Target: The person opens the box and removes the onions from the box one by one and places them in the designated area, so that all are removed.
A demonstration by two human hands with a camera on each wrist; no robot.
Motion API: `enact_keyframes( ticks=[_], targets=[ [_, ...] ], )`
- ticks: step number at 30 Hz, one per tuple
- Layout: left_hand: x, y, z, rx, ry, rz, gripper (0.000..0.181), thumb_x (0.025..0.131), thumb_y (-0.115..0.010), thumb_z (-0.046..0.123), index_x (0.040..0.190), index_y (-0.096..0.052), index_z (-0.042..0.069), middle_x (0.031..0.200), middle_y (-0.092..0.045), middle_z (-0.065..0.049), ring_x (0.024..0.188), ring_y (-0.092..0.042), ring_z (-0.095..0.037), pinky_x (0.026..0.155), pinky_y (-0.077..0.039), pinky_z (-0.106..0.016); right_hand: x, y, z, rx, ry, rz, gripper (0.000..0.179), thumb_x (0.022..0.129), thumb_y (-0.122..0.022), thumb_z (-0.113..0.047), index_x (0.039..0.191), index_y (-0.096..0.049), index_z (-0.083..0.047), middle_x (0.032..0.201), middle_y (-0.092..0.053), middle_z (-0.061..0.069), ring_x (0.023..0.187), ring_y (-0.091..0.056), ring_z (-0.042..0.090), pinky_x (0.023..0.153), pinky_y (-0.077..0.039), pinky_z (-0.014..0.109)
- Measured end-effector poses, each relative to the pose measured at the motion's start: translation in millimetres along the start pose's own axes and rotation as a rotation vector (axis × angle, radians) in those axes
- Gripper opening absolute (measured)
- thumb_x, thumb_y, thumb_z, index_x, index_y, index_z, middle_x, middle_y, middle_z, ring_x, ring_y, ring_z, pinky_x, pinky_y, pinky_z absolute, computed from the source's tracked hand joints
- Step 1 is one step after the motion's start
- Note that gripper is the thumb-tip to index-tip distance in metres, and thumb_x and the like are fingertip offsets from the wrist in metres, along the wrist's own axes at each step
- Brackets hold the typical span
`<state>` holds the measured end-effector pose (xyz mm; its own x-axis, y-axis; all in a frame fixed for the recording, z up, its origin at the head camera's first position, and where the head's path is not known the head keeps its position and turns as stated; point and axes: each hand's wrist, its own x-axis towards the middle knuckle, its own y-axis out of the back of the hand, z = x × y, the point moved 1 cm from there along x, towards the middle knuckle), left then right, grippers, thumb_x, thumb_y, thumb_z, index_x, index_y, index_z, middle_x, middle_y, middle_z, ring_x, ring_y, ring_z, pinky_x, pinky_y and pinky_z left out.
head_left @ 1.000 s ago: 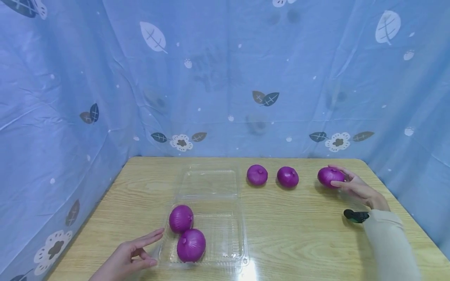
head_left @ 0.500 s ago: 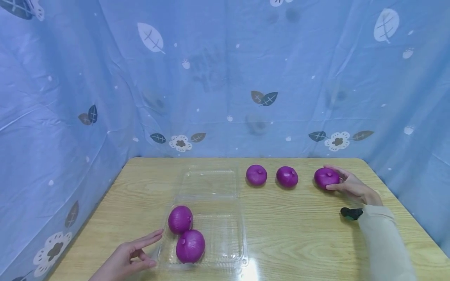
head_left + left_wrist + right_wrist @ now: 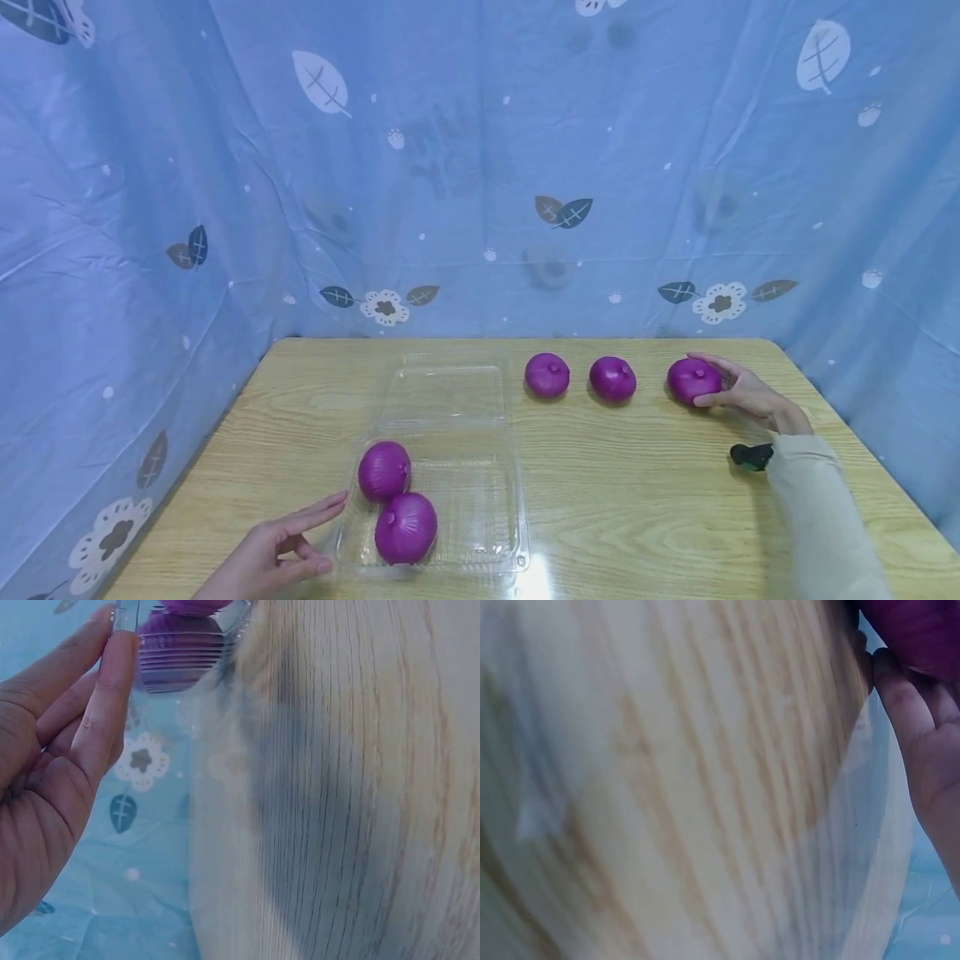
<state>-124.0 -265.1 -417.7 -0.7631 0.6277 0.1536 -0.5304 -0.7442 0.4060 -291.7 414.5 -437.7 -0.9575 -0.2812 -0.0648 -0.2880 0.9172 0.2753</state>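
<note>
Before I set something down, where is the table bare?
The table has its widest bare patch between the clear container and the right sleeve, in front of three onions. Another lies left of the lid. Crowded are the container's left half, with two onions and the left hand beside it, and the back right, where the right hand grips one.

To the right of the clear container [image 3: 468, 500], the farthest purple onion [image 3: 690, 381] is partly covered by the right hand [image 3: 750, 397]; in the right wrist view it is cut off at the top right corner, and the grain of the bench [image 3: 630, 492] is blurred. To the container's right, a dark object [image 3: 750, 457] is partly hidden by the sleeve [image 3: 825, 508] and cannot be identified. To the container's left, the left hand [image 3: 273, 548] is cut off near the wrist by the head view's bottom edge.
</note>
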Motion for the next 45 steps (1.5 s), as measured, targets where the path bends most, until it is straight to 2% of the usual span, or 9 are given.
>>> enact_keyframes(
  ticks=[6,12,31,33,36,38,40,42,45],
  targets=[
    [-1.9,0.1,0.9,0.021,0.036,0.012,0.054,0.091,-0.064,0.007,0.136,-0.042,-0.013,0.142,-0.036,0.028,0.071,-0.067,-0.018,0.07,-0.053,-0.024,-0.2,0.3,1.1,-0.023,-0.004,-0.014,0.085,0.083,-0.069,0.004,0.153,-0.025,-0.019,0.131,-0.033,-0.018,0.107,-0.046,-0.011,0.085,-0.045,0.016],
    [-2.0,-0.7,1.8,0.061,0.067,0.031,0.055,0.09,-0.066,0.01,0.133,-0.042,-0.016,0.14,-0.036,0.03,0.07,-0.067,-0.017,0.068,-0.053,-0.023,0.4,1.9,1.6,-0.019,-0.014,-0.023,0.084,0.084,-0.068,0.004,0.153,-0.025,-0.02,0.13,-0.034,-0.017,0.107,-0.046,-0.011,0.085,-0.044,0.015],
    [-0.8,-0.6,2.5,0.076,0.033,0.018,0.054,0.091,-0.065,0.009,0.133,-0.043,-0.015,0.141,-0.036,0.029,0.069,-0.067,-0.016,0.068,-0.053,-0.023,-0.4,2.7,-0.7,-0.034,-0.012,-0.051,0.084,0.083,-0.069,0.005,0.152,-0.028,-0.019,0.126,-0.037,-0.022,0.108,-0.045,-0.011,0.086,-0.044,0.016],
    [0.7,0.0,2.1,0.06,0.037,0.009,0.054,0.091,-0.065,0.009,0.133,-0.043,-0.016,0.141,-0.036,0.029,0.069,-0.067,-0.016,0.069,-0.054,-0.024,-1.7,3.7,-1.0,-0.035,-0.022,-0.049,0.085,0.083,-0.069,0.005,0.153,-0.026,-0.019,0.132,-0.035,-0.015,0.108,-0.045,-0.011,0.086,-0.044,0.016],
    [1.5,1.1,1.1,0.021,0.045,-0.006,0.054,0.091,-0.064,0.008,0.136,-0.042,-0.012,0.141,-0.036,0.029,0.07,-0.067,-0.018,0.07,-0.054,-0.024,-3.3,4.3,-2.6,-0.067,-0.027,-0.041,0.087,0.083,-0.071,0.002,0.153,-0.025,-0.019,0.144,-0.031,0.007,0.107,-0.043,-0.012,0.086,-0.044,0.015],
    [1.3,1.6,-0.1,-0.002,0.036,-0.013,0.054,0.092,-0.063,0.006,0.14,-0.043,-0.004,0.142,-0.037,0.027,0.071,-0.067,-0.019,0.071,-0.054,-0.025,-3.7,4.1,-3.3,-0.087,-0.026,-0.038,0.088,0.082,-0.071,0.0,0.153,-0.023,-0.017,0.149,-0.021,0.022,0.107,-0.042,-0.013,0.086,-0.043,0.015],
    [0.5,1.6,-1.2,-0.011,0.01,-0.015,0.054,0.092,-0.063,0.004,0.142,-0.044,0.003,0.144,-0.037,0.026,0.071,-0.067,-0.02,0.069,-0.054,-0.025,-3.6,3.3,-3.9,-0.105,-0.023,-0.04,0.088,0.082,-0.072,-0.002,0.153,-0.022,-0.015,0.151,-0.014,0.029,0.107,-0.041,-0.014,0.086,-0.042,0.013],
    [-0.2,1.5,-2.5,-0.011,-0.018,-0.014,0.056,0.091,-0.062,0.001,0.143,-0.045,0.01,0.144,-0.037,0.024,0.07,-0.067,-0.019,0.067,-0.054,-0.025,-2.8,2.5,-3.6,-0.096,-0.023,-0.045,0.089,0.082,-0.072,-0.002,0.153,-0.021,-0.014,0.151,-0.019,0.026,0.107,-0.041,-0.013,0.086,-0.042,0.014],
    [-0.8,1.4,-3.9,0.013,-0.052,-0.005,0.058,0.09,-0.063,-0.002,0.143,-0.046,0.014,0.145,-0.038,0.024,0.068,-0.066,-0.017,0.062,-0.054,-0.025,-1.8,1.9,-3.4,-0.074,-0.017,-0.042,0.088,0.082,-0.072,0.0,0.153,-0.021,-0.013,0.142,-0.035,0.004,0.107,-0.044,-0.011,0.087,-0.043,0.015]
  ],
)
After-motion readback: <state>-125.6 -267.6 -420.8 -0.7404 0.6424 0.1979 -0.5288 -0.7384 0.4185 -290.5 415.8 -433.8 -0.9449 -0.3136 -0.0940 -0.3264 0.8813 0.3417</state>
